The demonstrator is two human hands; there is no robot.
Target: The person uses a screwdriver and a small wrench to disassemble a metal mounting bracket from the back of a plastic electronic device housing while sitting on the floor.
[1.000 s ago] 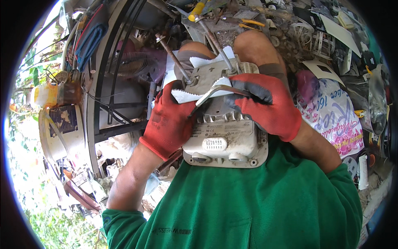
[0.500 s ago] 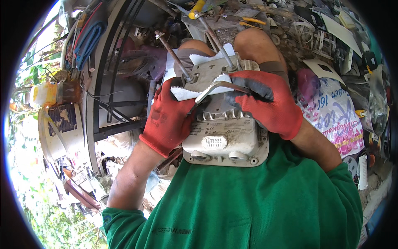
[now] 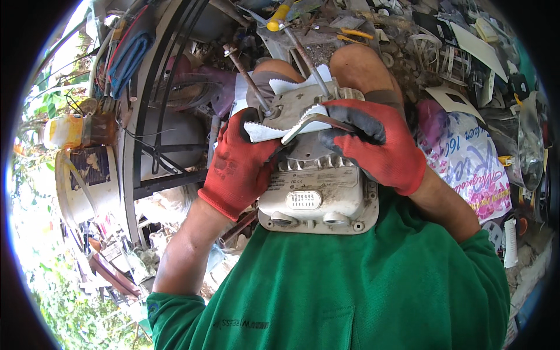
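A whitish-grey outdoor electronics housing (image 3: 318, 201) with cooling fins and a label rests against my green top, between my forearms and knees. Bolted over its far part is a metal mounting bracket (image 3: 297, 100) with toothed edges and long threaded bolts (image 3: 248, 81) standing up. My left hand (image 3: 238, 163), in a red and black glove, is closed around the bracket's left side near the toothed edge. Also gloved, my right hand (image 3: 376, 143) pinches a bent metal hex key (image 3: 312, 119). The key's short end points down at the bracket's near side, beside my left fingertips; its tip contact is unclear.
Left of me stands a dark metal frame (image 3: 137, 157) with a pale bucket (image 3: 87, 181) beyond. Scrap parts (image 3: 443, 55) cover the ground ahead and to the right. A printed plastic bag (image 3: 472, 157) lies by my right arm. A yellow-handled tool (image 3: 279, 17) is beyond the bolts.
Hands, hex key and housing keep nearly the same pose. The view has shifted slightly, and the bolts appear a little further right.
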